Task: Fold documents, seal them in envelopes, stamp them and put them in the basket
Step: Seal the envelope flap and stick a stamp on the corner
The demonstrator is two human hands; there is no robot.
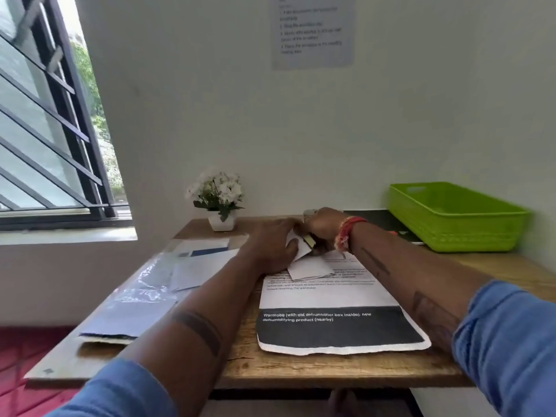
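Blue sleeves (pixel 508 350) fill the bottom corners of the frame, with both forearms reaching up toward the middle. Just above them a printed document (pixel 337 311) with a black band lies flat on the wooden tabletop (pixel 301 370), lower centre, probably serving both as the work surface and as the next sheet to fold.

At the centre of the frame the left hand (pixel 272 246) lies palm-down on a white envelope (pixel 310 267), fingers spread and nearly straight, thumb pressed against the paper. This pressing contact appears intended to keep the envelope from sliding. The envelope rests on the upper part of the document.

The right hand (pixel 323 225) is curled at the envelope's upper edge around a small yellowish object (pixel 309 241), possibly a glue stick or stamp; blur prevents identification. Judged from the hold, the step in hand is sealing or stamping.

A green basket (pixel 457 218) stands at the right of the frame, well apart from the envelope, within reach of the right arm for the drop-off. Loose envelopes and plastic wrapping (pixel 168 278) lie centre left. A potted white flower (pixel 219 200) stands against the wall.
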